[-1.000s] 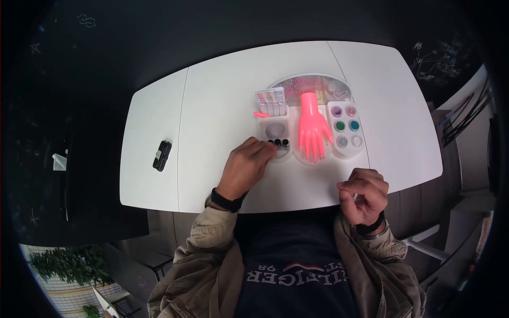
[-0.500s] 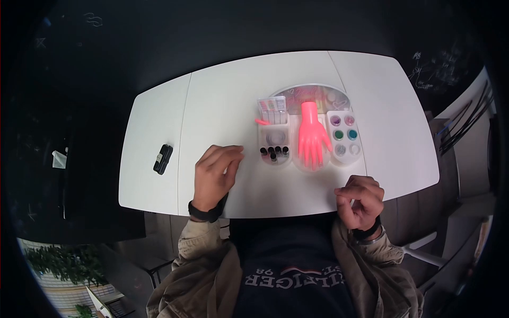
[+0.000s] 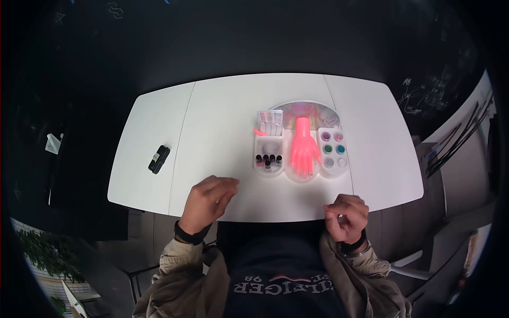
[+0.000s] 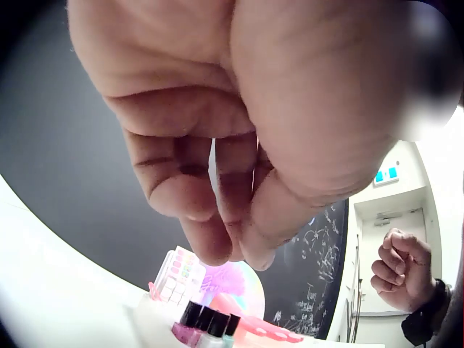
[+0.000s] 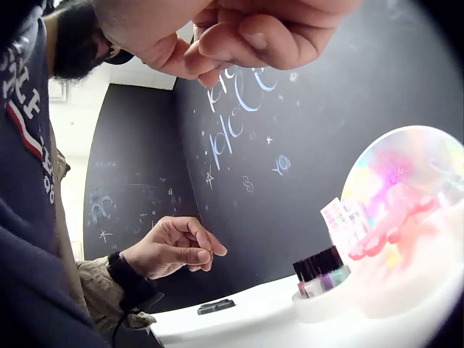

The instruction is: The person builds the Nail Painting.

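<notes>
My left hand (image 3: pixel 208 201) hovers over the table's front edge, its fingers bent loosely and nothing between them. Left of the kit, it is apart from the small black-capped nail polish bottles (image 3: pixel 269 160) in the left tray (image 3: pixel 275 175). Beside the front right edge, my right hand (image 3: pixel 344 216) hangs with curled fingers and the thumb near the index finger. No object shows in it. Between the trays lies a bright pink model hand (image 3: pixel 303 151), fingers toward me. Small glitter jars (image 3: pixel 328 149) sit in the white right tray (image 3: pixel 339 171).
A shiny rounded panel (image 3: pixel 313 110) stands behind the model hand. At the kit's back left is a clear case of nail tips (image 3: pixel 270 123), with a pink stick (image 3: pixel 259 132) next to it. A black case (image 3: pixel 158 159) lies on the white table (image 3: pixel 222 127) at left.
My left hand has drawn back from the polish bottles, leftward and toward me, and they now stand in plain sight. The right hand keeps nearly the same pose. The head view has tilted up.
</notes>
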A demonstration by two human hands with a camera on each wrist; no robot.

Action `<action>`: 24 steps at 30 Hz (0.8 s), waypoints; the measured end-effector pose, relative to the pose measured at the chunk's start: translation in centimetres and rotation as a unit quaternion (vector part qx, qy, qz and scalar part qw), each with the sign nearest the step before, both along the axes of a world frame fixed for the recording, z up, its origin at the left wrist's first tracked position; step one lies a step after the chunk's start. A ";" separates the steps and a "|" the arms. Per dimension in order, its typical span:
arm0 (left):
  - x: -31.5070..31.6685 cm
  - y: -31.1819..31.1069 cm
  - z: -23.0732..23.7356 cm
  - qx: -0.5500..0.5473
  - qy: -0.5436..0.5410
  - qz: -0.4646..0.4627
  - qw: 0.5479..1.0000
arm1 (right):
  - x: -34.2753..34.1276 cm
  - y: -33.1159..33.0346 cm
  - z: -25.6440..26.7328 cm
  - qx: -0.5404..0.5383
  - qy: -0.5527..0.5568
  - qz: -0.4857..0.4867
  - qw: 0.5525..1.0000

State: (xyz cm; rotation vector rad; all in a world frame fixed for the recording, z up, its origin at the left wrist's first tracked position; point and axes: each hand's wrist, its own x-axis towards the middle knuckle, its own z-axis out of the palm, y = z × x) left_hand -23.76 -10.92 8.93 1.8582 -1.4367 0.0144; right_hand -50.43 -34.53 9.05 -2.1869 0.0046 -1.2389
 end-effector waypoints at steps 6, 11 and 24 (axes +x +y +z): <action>-4.1 1.2 -2.0 0.041 0.041 -0.083 0.995 | -3.5 2.0 -2.2 0.040 0.033 -0.007 0.999; -7.4 1.6 -5.6 0.150 0.086 -0.165 0.971 | -5.0 3.1 -5.3 0.081 -0.009 -0.023 0.996; -10.7 0.3 -14.3 0.189 0.201 -0.234 0.932 | -3.4 4.4 -13.0 0.150 0.134 0.028 0.979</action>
